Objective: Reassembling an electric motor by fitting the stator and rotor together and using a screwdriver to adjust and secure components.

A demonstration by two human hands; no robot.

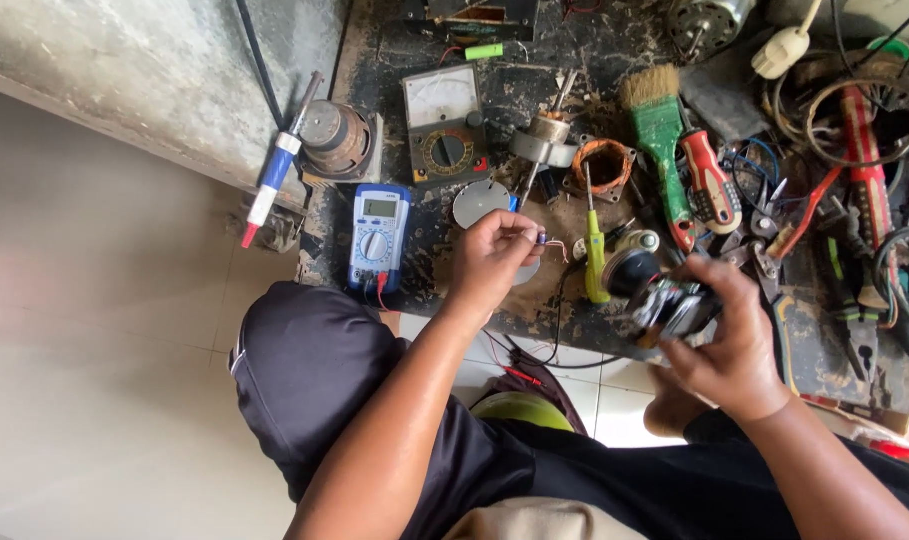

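My left hand (491, 258) is raised over the front of a dirty workbench (414, 270), its fingertips pinched on a small cylindrical part (541, 238) with thin wire leads. My right hand (726, 340) grips a black and silver small motor assembly (664, 298) near the bench's front edge. A yellow-green screwdriver (595, 262) lies between the two hands. A blue digital multimeter (376, 234) with red and black leads sits just left of my left hand.
Behind are an analogue meter (444, 124), a rotor on a shaft (547, 140), a copper-wound stator (603, 167), a green brush (660, 135) and a red screwdriver (710, 182). Pliers, cables and tools crowd the right side. A soldering tool (274, 170) lies left. My dark-clothed knee (304, 370) is below.
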